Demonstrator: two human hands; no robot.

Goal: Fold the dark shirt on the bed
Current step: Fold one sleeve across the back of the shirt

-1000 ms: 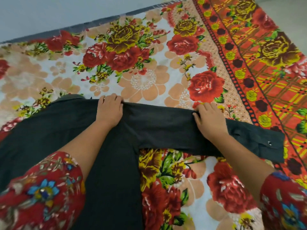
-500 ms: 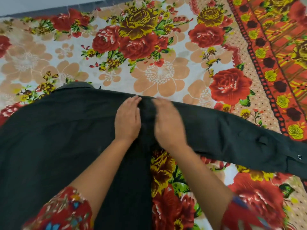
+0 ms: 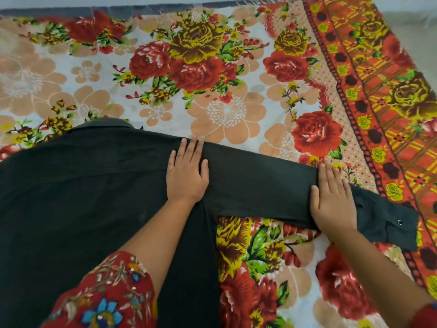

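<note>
The dark shirt (image 3: 82, 190) lies flat on the bed, its body filling the left and lower middle of the view. Its collar (image 3: 104, 123) points away from me. One long sleeve (image 3: 260, 185) stretches out to the right, ending in a cuff (image 3: 392, 223) with a metal snap. My left hand (image 3: 186, 171) rests flat, palm down, on the shoulder where the sleeve joins the body. My right hand (image 3: 333, 200) lies flat on the sleeve near the cuff. Neither hand grips the cloth.
A floral bedsheet (image 3: 227, 110) with red roses covers the bed, with an orange patterned border (image 3: 369, 95) along the right. The bed's far edge (image 3: 142, 8) runs across the top. My floral sleeves show at the bottom.
My right hand has slid rightward along the sleeve from beside the left hand to near the cuff, smoothing it. The left hand stays on the shoulder. The view shifted slightly.
</note>
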